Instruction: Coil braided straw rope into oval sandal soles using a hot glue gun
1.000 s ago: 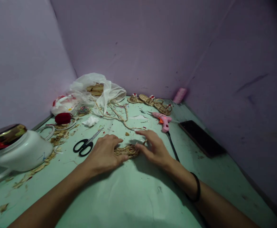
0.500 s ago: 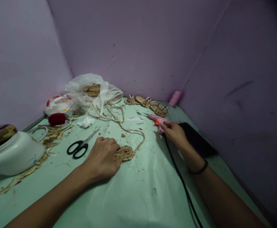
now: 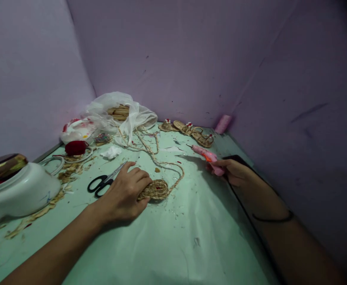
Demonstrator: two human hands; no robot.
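My left hand [image 3: 127, 194] holds one end of a flat coil of braided straw [image 3: 158, 189] against the green tabletop. From the coil's right side a loose braid [image 3: 178, 180] curves up and back toward the plastic bag. My right hand [image 3: 231, 171] grips the handle of a pink glue gun [image 3: 204, 152], raised over the table with its nozzle toward the back left. Just left of my left hand lie black-handled scissors [image 3: 104, 182], partly covered by that hand.
Straw slippers [image 3: 201, 137] and a pink roll [image 3: 223, 124] stand near the back wall. A plastic bag [image 3: 128, 111], red yarn [image 3: 75, 148] and a white pot [image 3: 21, 192] occupy the left. A dark flat object [image 3: 235, 158] lies behind my right hand.
My right hand has lifted the glue gun off the tabletop and brought it nearer. My left hand's fingers have shifted slightly on the coil, with the index finger now raised. The view has shifted slightly.
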